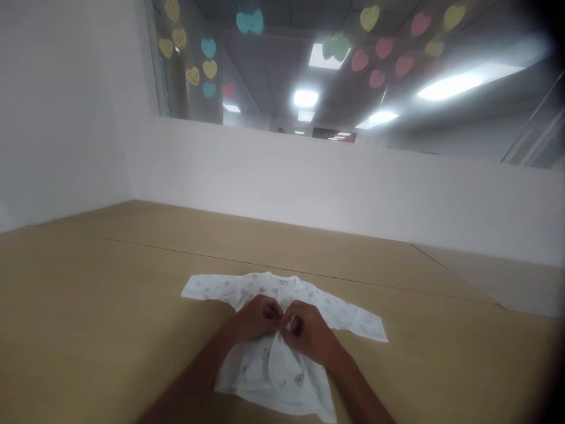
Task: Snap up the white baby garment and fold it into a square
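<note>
A small white baby shirt (282, 377) with a sparse printed pattern lies spread on the table, its neckline away from me and both long sleeves stretched out sideways. At the middle of its front, my left hand (258, 318) pinches the cloth along the front opening. Close against it, my right hand (306, 330) pinches the opposite edge, and the fingertips of both hands meet. The front edge is lifted a little below the fingers. Whatever fastening may sit between the fingertips is hidden.
The wood-coloured table (110, 294) has seams running across it and meets a white wall (265, 171) at the back. Above that, a window (273, 70) carries heart-shaped paper notes and shows ceiling lights. Another white wall (57, 106) bounds the left side.
</note>
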### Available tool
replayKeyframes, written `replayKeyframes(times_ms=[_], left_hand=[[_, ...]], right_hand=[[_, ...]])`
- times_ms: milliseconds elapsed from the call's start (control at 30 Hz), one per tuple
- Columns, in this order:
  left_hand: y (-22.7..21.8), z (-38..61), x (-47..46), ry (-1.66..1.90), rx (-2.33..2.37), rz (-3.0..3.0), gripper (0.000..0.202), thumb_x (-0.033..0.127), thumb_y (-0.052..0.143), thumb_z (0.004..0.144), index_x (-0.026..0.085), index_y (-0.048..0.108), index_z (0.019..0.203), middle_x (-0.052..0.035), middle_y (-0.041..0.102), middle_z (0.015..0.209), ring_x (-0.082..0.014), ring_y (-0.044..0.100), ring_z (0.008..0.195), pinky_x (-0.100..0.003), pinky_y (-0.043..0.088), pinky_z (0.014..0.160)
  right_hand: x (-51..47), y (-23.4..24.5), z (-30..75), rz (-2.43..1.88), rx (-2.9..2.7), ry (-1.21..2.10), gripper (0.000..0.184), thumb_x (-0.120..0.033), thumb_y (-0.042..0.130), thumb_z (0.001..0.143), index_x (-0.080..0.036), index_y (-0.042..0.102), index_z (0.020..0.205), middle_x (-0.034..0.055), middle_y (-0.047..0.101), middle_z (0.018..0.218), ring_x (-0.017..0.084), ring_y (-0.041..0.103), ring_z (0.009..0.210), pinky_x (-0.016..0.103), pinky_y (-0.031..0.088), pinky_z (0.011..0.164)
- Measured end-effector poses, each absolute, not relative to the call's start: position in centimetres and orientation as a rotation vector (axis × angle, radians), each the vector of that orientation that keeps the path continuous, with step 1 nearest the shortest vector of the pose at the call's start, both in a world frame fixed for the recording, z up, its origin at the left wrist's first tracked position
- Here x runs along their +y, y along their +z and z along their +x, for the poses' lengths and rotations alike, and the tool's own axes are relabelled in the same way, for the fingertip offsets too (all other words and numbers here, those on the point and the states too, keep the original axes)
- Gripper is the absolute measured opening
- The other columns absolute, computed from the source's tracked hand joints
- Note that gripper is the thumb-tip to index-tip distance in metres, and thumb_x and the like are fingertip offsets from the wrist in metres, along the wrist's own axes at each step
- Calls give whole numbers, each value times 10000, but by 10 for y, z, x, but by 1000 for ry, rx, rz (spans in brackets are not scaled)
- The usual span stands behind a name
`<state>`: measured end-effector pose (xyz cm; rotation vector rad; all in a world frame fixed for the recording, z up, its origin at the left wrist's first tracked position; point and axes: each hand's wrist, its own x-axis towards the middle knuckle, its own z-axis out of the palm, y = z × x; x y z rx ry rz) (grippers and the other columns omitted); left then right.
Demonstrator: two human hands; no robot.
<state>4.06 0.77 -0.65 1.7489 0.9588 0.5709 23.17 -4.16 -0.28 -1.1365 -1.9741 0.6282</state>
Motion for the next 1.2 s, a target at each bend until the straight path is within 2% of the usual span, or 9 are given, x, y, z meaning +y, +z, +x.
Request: replayKeyframes(times_ms=[167, 400, 667, 900, 1033, 1067, 1133, 1200], left_hand=[[-9, 43, 7, 568, 948, 1742, 206, 212, 658, 666, 149, 667, 862, -46, 714, 806, -188, 644, 769, -265, 432, 655], [-7, 41, 8, 559, 904, 1708, 272, 223, 677, 669, 172, 631, 932, 8, 670, 718, -129, 574, 647, -224, 380, 589], [4, 42, 3, 543, 884, 1782, 214, 169, 606, 669, 173, 643, 879, 16, 640, 723, -112, 526, 648, -216, 351, 581], [-5, 45, 5, 647, 984, 1944, 205, 154, 537, 670, 176, 639, 846, 4, 614, 753, -140, 546, 706, -238, 399, 621], [-8, 46, 4, 642, 1054, 2096, 245, 113, 527, 630, 174, 610, 852, -16, 630, 816, -171, 586, 755, -268, 455, 679], [-8, 45, 3, 626, 1053, 2130, 230, 109, 522, 637, 174, 600, 844, -22, 629, 828, -175, 591, 760, -274, 466, 687], [-6, 46, 2, 632, 1087, 2211, 198, 108, 507, 671, 173, 587, 840, -42, 628, 883, -189, 597, 820, -296, 486, 745], [-5, 46, 0, 673, 1178, 2332, 216, 114, 485, 722, 170, 596, 898, -79, 628, 1023, -227, 580, 999, -349, 472, 891]], right_hand=[[-41, -4, 230, -1153, -2017, 578, 121, -94, 602, 664, -198, 587, 724, -18, 592, 754, 80, 531, 557, 199, 410, 529], [-41, -3, 231, -1095, -2009, 638, 170, -55, 572, 621, -191, 618, 713, -20, 590, 738, 81, 531, 564, 196, 403, 523], [-39, 1, 237, -1101, -2055, 702, 179, -39, 540, 640, -190, 630, 672, -11, 585, 746, 83, 516, 592, 201, 392, 534], [-38, -4, 237, -1110, -2021, 743, 188, -62, 581, 643, -201, 639, 756, -10, 598, 825, 78, 526, 588, 212, 422, 550], [-39, -2, 239, -1157, -2007, 780, 208, -158, 616, 717, -215, 642, 916, -4, 613, 797, 106, 551, 592, 233, 455, 546], [-38, -2, 241, -1169, -2006, 742, 219, -204, 621, 745, -217, 637, 963, 12, 632, 833, 129, 584, 643, 254, 488, 583], [-34, -6, 247, -1217, -2017, 568, 288, -295, 615, 793, -215, 626, 1069, 72, 659, 1015, 201, 636, 892, 337, 536, 788], [-28, -14, 255, -1363, -2019, 360, 413, -388, 583, 832, -206, 594, 1202, 131, 590, 1273, 283, 526, 1216, 448, 430, 1035]])
